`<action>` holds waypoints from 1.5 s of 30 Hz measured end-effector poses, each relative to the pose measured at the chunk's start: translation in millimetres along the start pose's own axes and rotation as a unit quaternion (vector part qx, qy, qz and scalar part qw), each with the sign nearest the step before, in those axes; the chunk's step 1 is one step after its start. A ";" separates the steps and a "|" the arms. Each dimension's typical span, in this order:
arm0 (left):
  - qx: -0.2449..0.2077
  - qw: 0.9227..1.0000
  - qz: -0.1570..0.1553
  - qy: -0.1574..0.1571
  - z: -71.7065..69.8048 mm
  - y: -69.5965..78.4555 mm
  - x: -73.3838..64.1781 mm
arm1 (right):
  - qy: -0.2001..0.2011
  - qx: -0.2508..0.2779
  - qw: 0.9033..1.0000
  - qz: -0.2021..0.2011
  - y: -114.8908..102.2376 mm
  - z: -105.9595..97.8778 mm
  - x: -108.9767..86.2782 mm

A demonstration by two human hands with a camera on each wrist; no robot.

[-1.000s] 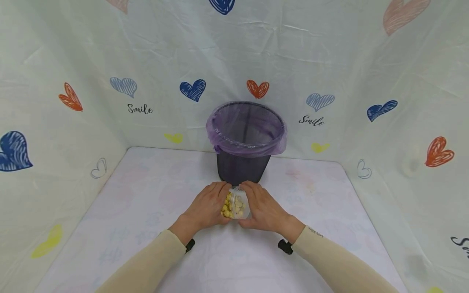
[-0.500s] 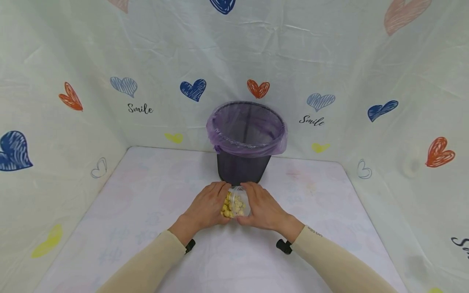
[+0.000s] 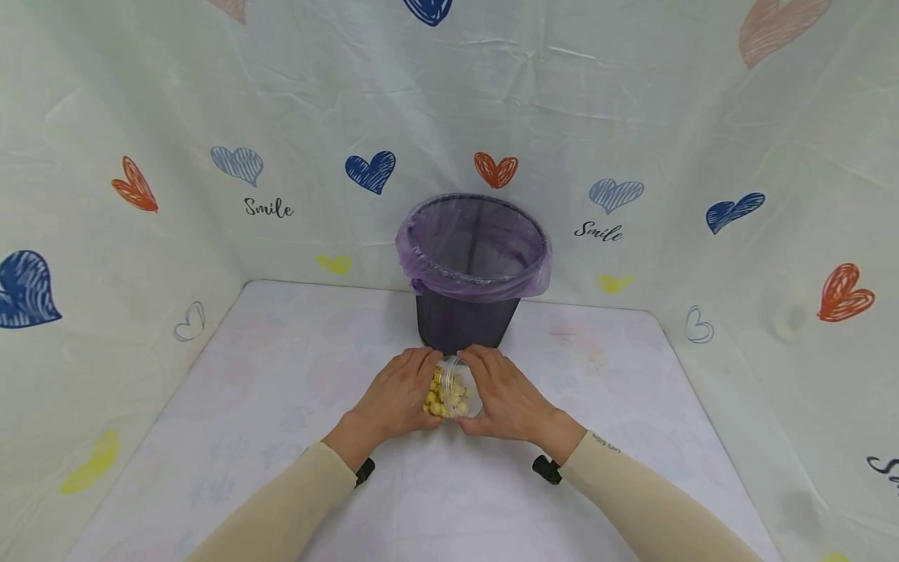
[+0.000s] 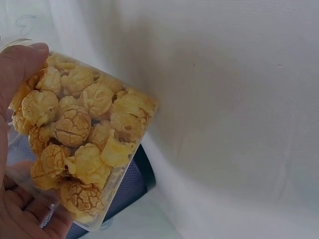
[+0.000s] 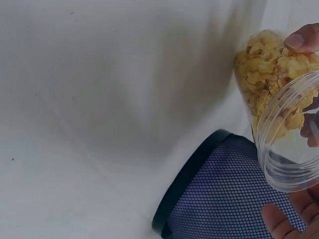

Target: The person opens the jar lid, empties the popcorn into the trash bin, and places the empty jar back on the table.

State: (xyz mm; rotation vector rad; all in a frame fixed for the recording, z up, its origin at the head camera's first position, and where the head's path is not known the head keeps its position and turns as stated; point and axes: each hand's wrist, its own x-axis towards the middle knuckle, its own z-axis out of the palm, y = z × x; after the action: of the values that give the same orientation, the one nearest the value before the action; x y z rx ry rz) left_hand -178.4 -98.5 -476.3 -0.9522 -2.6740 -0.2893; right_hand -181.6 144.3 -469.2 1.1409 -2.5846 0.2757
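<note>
Both my hands meet at a clear plastic popcorn jar (image 3: 455, 394), lying on its side just in front of the dark bin. My left hand (image 3: 396, 398) grips the body; its thumb presses one side and its fingers support the other in the left wrist view, where yellow popcorn (image 4: 75, 129) fills the base end. Around the clear ringed end (image 5: 286, 179) curl the fingers and thumb of my right hand (image 3: 513, 402). Some right fingers (image 5: 279, 224) show below that end in the right wrist view. Whether the ringed end is a lid or an uncovered mouth, I cannot tell.
Behind the jar stands a dark mesh bin (image 3: 460, 324) lined with a purple bag (image 3: 477, 290) folded over its rim. A pale cloth covers the table (image 3: 316, 343). White sheeting (image 3: 316, 94) printed with hearts encloses the back and both sides.
My right hand shifts slightly at the jar's clear end, first a little left, then back to the right. The left hand and the bin stay where they were.
</note>
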 end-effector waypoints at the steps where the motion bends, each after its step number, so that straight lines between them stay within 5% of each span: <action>1: 0.000 1.000 0.000 0.001 -0.1 0.1 0.2 | 0.002 0.001 1.000 -0.001 0.5 -0.4 0.0; 22: -0.005 1.000 -0.026 0.000 -1.5 -3.0 -1.1 | 0.049 -0.026 0.998 0.040 11.9 -12.8 -6.6; 33: -0.001 0.999 -0.050 -0.002 -1.4 -9.2 -7.5 | 0.028 -0.082 0.989 0.117 39.7 -14.5 -31.9; 45: 0.010 0.998 -0.059 0.003 -4.5 -12.3 -13.0 | 0.007 -0.133 0.979 0.157 82.4 5.1 -76.7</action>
State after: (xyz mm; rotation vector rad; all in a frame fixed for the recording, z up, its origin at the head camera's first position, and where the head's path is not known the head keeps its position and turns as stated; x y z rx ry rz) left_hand -175.8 -116.8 -477.5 -0.7878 -2.7282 -0.2896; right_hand -194.9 250.3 -505.0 0.6375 -2.6815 0.0007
